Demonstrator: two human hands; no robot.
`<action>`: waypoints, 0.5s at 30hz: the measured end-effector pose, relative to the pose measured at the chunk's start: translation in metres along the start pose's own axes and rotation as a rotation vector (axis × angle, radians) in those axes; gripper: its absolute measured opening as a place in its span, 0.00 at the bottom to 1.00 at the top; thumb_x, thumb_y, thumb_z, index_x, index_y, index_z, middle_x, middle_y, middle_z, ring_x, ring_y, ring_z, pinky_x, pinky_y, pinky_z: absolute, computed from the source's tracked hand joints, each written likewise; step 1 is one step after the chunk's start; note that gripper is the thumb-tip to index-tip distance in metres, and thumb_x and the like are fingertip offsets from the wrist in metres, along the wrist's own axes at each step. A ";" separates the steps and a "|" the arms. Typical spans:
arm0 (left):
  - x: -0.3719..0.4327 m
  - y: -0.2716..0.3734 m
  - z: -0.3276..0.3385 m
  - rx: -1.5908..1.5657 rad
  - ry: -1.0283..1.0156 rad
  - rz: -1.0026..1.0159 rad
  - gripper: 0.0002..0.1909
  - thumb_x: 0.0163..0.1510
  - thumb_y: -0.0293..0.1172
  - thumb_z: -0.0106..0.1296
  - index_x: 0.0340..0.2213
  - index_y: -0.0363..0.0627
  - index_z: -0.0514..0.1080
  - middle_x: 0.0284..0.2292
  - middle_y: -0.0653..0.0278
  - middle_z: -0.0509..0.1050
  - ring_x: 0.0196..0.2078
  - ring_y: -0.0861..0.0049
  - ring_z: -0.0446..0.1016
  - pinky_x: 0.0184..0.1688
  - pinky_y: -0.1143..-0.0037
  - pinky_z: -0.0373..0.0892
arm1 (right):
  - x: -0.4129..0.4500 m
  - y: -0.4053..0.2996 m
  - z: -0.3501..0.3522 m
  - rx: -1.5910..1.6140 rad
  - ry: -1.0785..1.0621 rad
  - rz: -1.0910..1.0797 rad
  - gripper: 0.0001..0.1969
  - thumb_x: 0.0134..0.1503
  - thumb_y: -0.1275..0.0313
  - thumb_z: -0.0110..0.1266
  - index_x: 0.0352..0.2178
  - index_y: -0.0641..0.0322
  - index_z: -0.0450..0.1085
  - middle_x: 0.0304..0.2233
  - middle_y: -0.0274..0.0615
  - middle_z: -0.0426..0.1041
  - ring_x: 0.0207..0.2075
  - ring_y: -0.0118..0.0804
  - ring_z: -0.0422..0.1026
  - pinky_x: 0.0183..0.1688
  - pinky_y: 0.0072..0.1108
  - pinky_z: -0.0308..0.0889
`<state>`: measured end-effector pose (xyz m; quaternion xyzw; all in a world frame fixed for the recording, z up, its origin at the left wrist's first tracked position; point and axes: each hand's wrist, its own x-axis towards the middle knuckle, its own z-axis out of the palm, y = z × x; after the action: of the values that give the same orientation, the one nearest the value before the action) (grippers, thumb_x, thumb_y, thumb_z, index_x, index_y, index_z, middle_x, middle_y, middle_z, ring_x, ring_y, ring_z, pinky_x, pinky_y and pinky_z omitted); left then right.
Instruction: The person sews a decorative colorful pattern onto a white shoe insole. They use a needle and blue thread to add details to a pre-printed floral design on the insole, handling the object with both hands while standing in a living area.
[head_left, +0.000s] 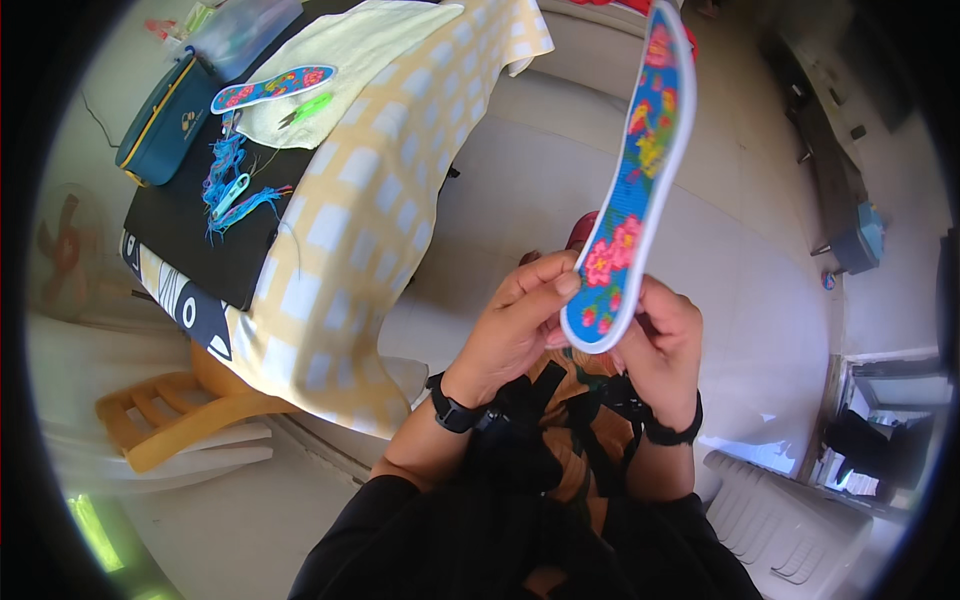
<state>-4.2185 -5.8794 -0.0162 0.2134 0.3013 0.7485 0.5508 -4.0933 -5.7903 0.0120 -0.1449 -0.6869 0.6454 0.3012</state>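
Between my two hands an embroidered shoe insole (637, 180) stands almost upright, its blue ground stitched with pink flowers and a yellow motif, its rim white. My left hand (532, 307) pinches its lower end from the left, thumb on the front face. On the other side, my right hand (664, 337) grips the lower right edge, with some fingers hidden behind the insole. A second insole (274, 88) of matching pattern lies on a pale towel (360, 52) on the table, beside green thread snips (307, 110).
Blue thread skeins (225, 169) and a light-green-handled tool (231, 196) lie on a black board (202, 259). A dark teal case (165, 124) stands behind them. A checked tablecloth (360, 247) drapes over the table's side. A wooden chair (187, 409) is at lower left, a plastic stool (787, 525) at lower right.
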 end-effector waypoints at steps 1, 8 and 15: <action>0.001 0.000 -0.003 -0.007 0.005 -0.002 0.10 0.56 0.36 0.46 0.27 0.41 0.65 0.20 0.74 0.63 0.18 0.92 0.56 0.18 0.88 0.51 | 0.000 0.009 -0.001 0.121 0.000 0.034 0.13 0.49 0.88 0.41 0.36 0.72 0.67 0.21 0.32 0.69 0.19 0.15 0.62 0.20 0.09 0.56; 0.005 -0.007 -0.013 0.501 -0.019 0.189 0.12 0.59 0.32 0.42 0.23 0.41 0.61 0.20 0.76 0.56 0.22 0.92 0.53 0.23 0.85 0.52 | 0.001 0.058 -0.014 0.214 -0.012 0.071 0.08 0.53 0.84 0.43 0.35 0.69 0.66 0.23 0.37 0.70 0.18 0.21 0.68 0.20 0.13 0.63; 0.008 -0.012 -0.013 0.671 -0.007 0.269 0.12 0.59 0.33 0.43 0.25 0.38 0.63 0.21 0.73 0.58 0.25 0.89 0.54 0.26 0.84 0.55 | 0.003 0.074 -0.022 0.293 -0.062 0.036 0.08 0.54 0.81 0.46 0.37 0.69 0.66 0.27 0.39 0.72 0.23 0.25 0.71 0.22 0.15 0.67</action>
<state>-4.2212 -5.8720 -0.0336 0.4225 0.4978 0.6729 0.3477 -4.0971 -5.7618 -0.0596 -0.0917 -0.5914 0.7483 0.2861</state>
